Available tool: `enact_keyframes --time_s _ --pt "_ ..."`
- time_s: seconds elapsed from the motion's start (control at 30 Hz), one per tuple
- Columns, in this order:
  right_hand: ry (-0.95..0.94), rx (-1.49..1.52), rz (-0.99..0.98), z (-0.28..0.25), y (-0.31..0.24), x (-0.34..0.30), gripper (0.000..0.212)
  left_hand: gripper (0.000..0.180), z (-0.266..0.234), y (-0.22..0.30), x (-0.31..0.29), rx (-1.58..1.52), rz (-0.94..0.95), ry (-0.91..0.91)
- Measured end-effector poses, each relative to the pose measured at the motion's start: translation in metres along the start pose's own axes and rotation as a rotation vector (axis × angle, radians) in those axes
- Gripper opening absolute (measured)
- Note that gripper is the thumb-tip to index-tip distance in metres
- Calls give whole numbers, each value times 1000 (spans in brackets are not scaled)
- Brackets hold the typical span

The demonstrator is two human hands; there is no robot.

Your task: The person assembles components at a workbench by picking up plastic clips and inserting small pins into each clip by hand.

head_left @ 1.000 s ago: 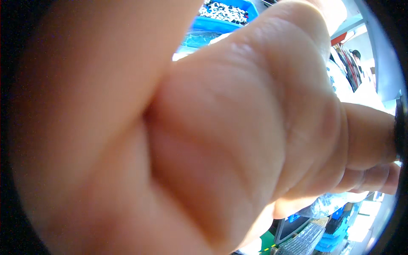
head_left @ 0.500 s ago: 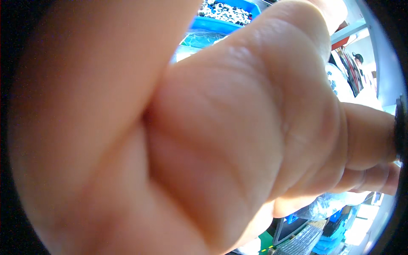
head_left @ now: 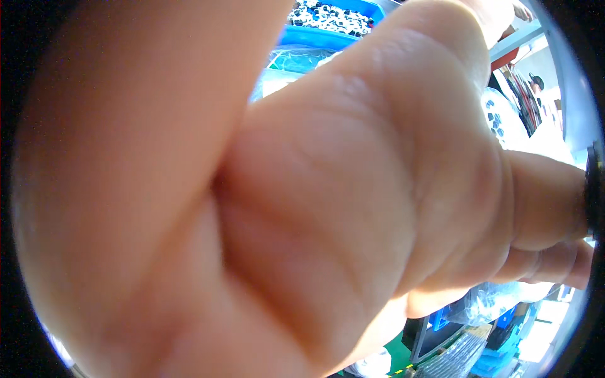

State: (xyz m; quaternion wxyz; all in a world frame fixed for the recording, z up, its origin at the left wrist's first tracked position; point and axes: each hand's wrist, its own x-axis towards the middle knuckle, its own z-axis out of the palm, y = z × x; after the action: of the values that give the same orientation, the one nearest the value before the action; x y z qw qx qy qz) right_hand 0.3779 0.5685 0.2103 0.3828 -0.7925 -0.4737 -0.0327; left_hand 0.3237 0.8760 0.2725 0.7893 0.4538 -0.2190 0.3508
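Observation:
A bare hand, by its layout my left hand (head_left: pixel 328 208), fills most of the head view, very near the lens and blurred. Its palm side faces me. Some fingers stretch to the right, and one reaches a black piece (head_left: pixel 592 192) at the right rim; another is bent at the top. The fingers appear closed around something whose shape is hidden. My right hand cannot be made out.
At the top is a blue bin (head_left: pixel 318 34) of small black and white parts, with clear plastic below it. Blue crates (head_left: pixel 495 360), a plastic bag (head_left: pixel 482 303) and green floor (head_left: pixel 396 354) show lower right. A person in a dark cap (head_left: pixel 536 81) is far right.
The hand keeps its place before the lens. The background has shifted slightly, with the capped person a little farther right and more green floor showing at the bottom.

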Motion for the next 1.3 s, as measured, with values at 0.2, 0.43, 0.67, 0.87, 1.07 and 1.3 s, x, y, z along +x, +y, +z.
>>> enact_keyframes --time_s 0.2,0.43,0.67,0.87,1.07,1.3 --pt "-177 -169 -365 43 -28 100 14 99 -82 42 52 -23 4 6" --pt "-173 -183 -380 116 -74 208 11 98 -191 103 113 -29 37 25" --pt "-167 -195 -386 196 -126 323 12 98 -308 172 177 -34 67 45" --pt "-169 -184 -382 268 -170 434 12 98 -416 229 241 -43 79 47" --pt "-197 -200 -380 342 -219 552 13 98 -533 294 312 -38 104 51" --pt "-218 -206 -382 446 -284 695 11 97 -687 379 388 -39 135 82"
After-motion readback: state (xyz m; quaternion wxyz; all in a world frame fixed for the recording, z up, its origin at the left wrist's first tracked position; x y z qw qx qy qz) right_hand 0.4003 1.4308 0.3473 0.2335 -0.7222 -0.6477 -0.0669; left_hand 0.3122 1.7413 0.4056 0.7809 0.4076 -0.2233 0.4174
